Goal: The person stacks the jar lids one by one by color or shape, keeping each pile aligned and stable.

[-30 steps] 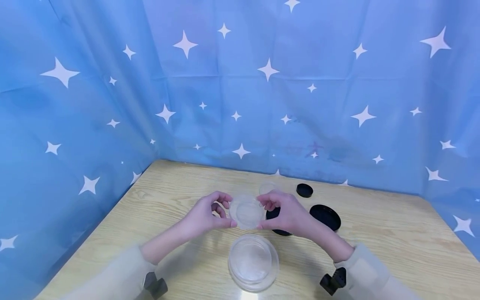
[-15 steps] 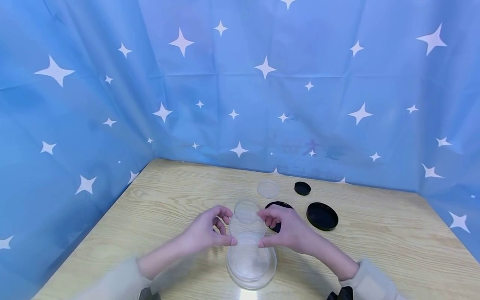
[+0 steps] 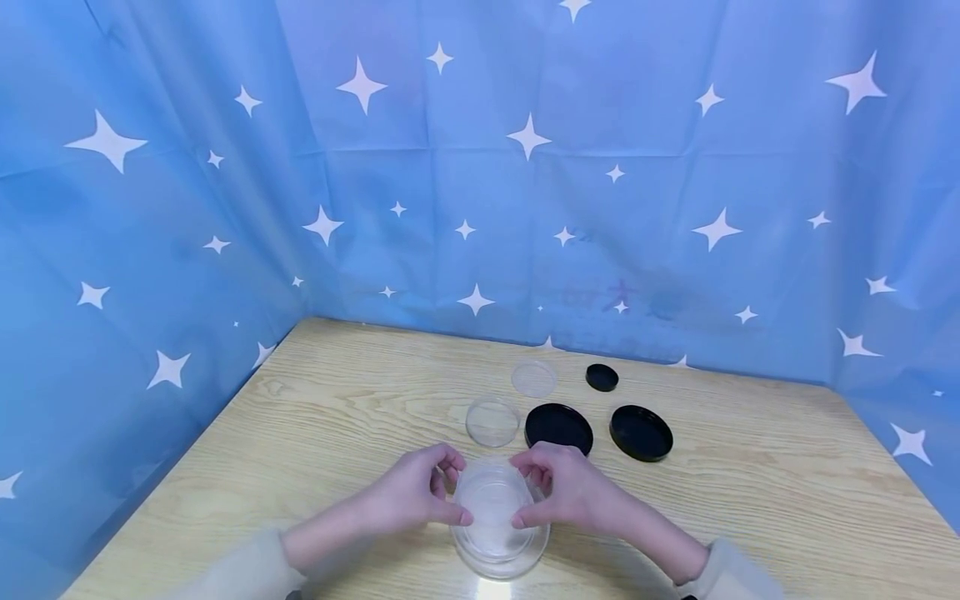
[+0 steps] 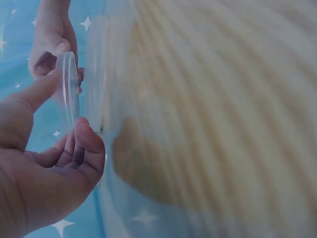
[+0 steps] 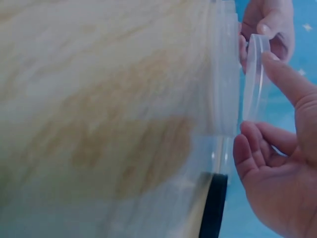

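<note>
Between both hands hangs a shallow clear round dish (image 3: 491, 507) with a low rim. My left hand (image 3: 420, 493) pinches its left edge, the thumb near side and the fingers far side. Opposite, my right hand (image 3: 573, 493) pinches the right edge the same way. Directly under it stands a low stack of wider clear dishes (image 3: 501, 568). In the left wrist view a narrow gap separates the held dish (image 4: 68, 82) from the stack (image 4: 96, 74). The right wrist view also has the dish (image 5: 255, 74) just above the stack (image 5: 225, 74).
Beyond the hands, a clear disc (image 3: 492, 422) and a fainter clear disc (image 3: 535, 379) lie on the wooden table (image 3: 360, 400). Two large black round dishes (image 3: 558, 427) and a small black one (image 3: 602, 377) are at back right. A blue starred curtain (image 3: 420, 192) stands behind.
Both hands have brought the held dish toward me, from beyond the stack to above it. The clear disc and the large black dish behind have come into fuller view.
</note>
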{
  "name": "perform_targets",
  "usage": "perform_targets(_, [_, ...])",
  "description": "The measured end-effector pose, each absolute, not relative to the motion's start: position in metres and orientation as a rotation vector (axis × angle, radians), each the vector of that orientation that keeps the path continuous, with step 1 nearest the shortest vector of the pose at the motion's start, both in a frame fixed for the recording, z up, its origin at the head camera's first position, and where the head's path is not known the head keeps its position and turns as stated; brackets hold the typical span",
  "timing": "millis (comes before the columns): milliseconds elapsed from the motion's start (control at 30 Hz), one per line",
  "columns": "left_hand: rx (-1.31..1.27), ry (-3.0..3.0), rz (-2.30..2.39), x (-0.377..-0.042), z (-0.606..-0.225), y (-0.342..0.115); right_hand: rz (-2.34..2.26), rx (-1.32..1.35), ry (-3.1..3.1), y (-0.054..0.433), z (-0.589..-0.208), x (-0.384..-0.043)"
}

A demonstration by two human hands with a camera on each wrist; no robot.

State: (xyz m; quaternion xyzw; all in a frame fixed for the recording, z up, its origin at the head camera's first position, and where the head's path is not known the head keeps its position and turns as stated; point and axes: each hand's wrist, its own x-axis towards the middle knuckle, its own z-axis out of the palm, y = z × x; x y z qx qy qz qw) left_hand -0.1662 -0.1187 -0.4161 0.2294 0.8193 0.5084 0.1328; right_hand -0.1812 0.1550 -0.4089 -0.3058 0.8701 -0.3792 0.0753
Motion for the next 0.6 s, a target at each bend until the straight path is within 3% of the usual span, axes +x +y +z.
perform_targets(600, [0.732, 2.483, 1.339, -0.1613, -0.4156, -0.1156, -1.092, -0.959, 2.641, 0.1553, -0.4097, -0.1762])
